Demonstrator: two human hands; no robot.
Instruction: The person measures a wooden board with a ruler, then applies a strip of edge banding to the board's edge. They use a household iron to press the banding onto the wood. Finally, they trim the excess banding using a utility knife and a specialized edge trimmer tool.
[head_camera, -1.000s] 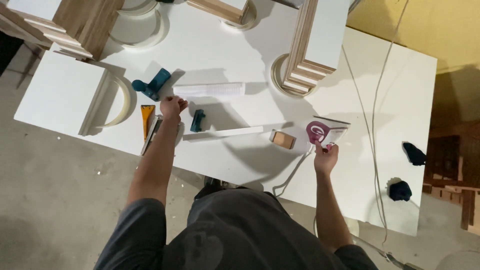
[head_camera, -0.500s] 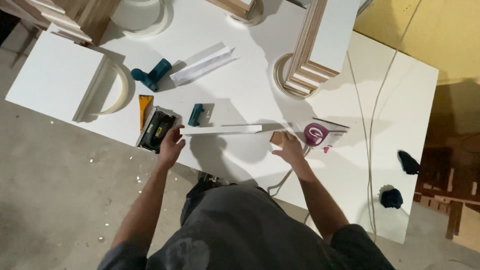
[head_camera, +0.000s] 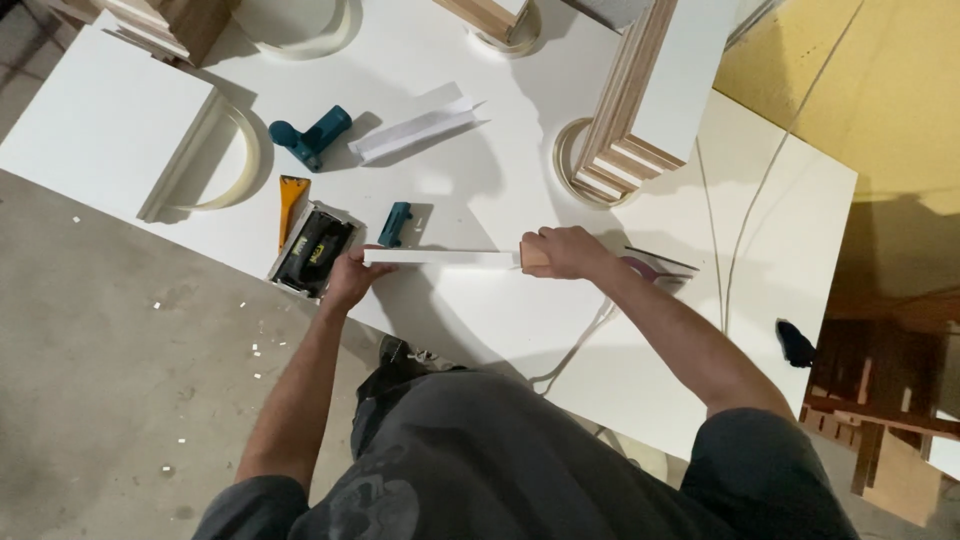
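A narrow white strip (head_camera: 445, 258) lies lengthwise on the white table (head_camera: 470, 320). My left hand (head_camera: 352, 277) grips its left end. At the strip's right end my right hand (head_camera: 562, 252) presses a small wooden block (head_camera: 531, 257) against it. A black and yellow tool (head_camera: 314, 252) sits just left of my left hand, with an orange triangular scraper (head_camera: 291, 203) beside it. A small teal clamp (head_camera: 395, 222) lies just above the strip.
A teal handled tool (head_camera: 312, 137) and a folded white strip (head_camera: 418, 128) lie farther back. Stacks of white-faced plywood panels (head_camera: 640, 95) stand on rolls of edge tape (head_camera: 570, 165). A white panel (head_camera: 100, 120) lies at left, cables (head_camera: 720, 260) at right.
My right hand let go of the purple-marked item at right and moved left to the wooden block. My left hand took hold of the strip's left end.
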